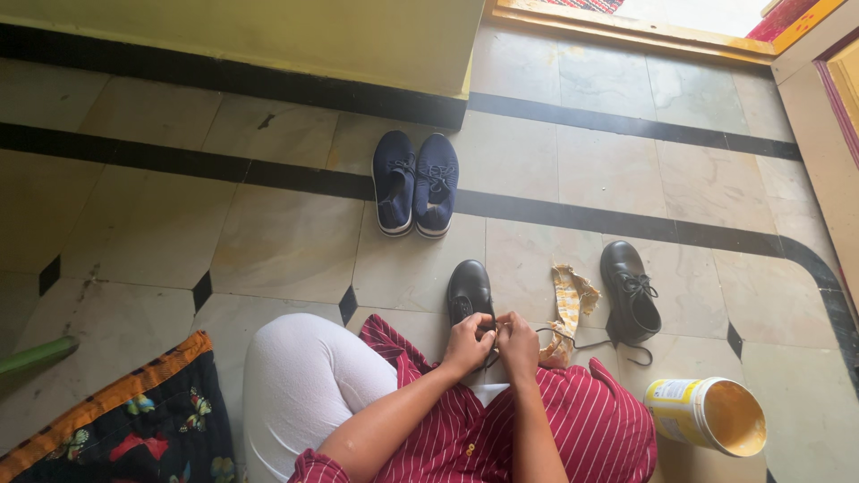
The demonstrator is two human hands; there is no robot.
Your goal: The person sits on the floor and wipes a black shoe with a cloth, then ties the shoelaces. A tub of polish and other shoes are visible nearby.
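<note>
Yellow tub [707, 414] with pale label lies tipped over at our right. Our left hand [466, 343] and right hand [518, 345], fingers pinched shut, grip the laces on the black shoe [470, 291] by our knee.

Pair of navy sneakers [415, 183], yellow tub [707, 414], crumpled yellow cloth [567, 304], patterned mat [134, 420].

Two black leather shoes: one [469, 292] at the two hands (left [466, 344], right [518, 345]), the other [631, 291] apart to the right. Two navy sneakers [415, 183] stand as one pair. One yellow rag [567, 309], one tipped yellow tub [707, 413], one patterned cloth [134, 420], one green stick [36, 355].
</note>
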